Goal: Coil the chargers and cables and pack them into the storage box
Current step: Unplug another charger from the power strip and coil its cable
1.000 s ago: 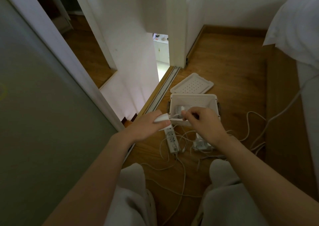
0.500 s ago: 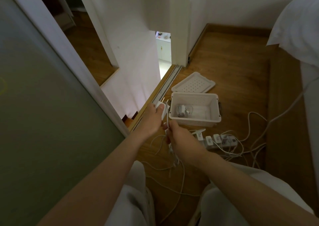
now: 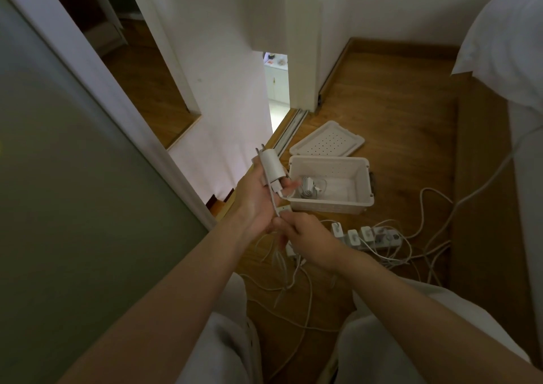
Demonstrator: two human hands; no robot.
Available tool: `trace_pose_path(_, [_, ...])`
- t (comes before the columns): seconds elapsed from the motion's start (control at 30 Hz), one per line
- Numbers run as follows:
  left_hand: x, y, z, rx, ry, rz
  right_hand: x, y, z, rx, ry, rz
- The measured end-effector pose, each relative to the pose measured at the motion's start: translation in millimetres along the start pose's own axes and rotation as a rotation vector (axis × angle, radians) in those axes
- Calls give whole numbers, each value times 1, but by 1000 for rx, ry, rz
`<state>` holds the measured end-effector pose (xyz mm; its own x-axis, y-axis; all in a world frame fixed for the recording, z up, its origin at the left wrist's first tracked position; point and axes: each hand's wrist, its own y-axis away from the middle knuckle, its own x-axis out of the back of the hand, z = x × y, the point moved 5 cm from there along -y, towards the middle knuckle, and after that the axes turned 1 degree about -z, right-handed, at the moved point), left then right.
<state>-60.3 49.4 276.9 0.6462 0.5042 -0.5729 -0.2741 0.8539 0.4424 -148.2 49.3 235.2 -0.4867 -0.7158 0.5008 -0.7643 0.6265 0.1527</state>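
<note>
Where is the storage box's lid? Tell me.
In the head view the lid lies flat on the wooden floor right of centre, just behind the open storage box and near the sliding-door track.

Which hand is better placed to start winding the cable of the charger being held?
The right hand. It pinches the cable just below the charger, with slack hanging loose beneath it, while the left hand is occupied gripping the charger body and probably serves best as the anchor.
</note>
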Motion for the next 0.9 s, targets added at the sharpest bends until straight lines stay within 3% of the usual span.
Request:
trace_pose_path(0.13, [0, 0, 8, -26, -179, -83, 10, -1, 12, 7, 144, 11])
trace_pose_path(0.33, [6, -3, 12, 56, -487, -236, 33, -2, 22, 37, 559, 103])
trace_pose_path(0.5, [8, 1, 24, 26, -716, -364, 45, -4, 18, 78, 686, 198])
trace_pose_path(0.57, [11, 4, 29, -2, -916, -344, 51, -4, 19, 54, 704, 210])
trace_pose_path(0.73, [28, 3, 27, -68, -1361, -305, 51, -4, 15, 10, 564, 197])
trace_pose_path(0.9, [34, -4, 24, -129, -1501, -314, 47, 0, 7, -45, 225, 218])
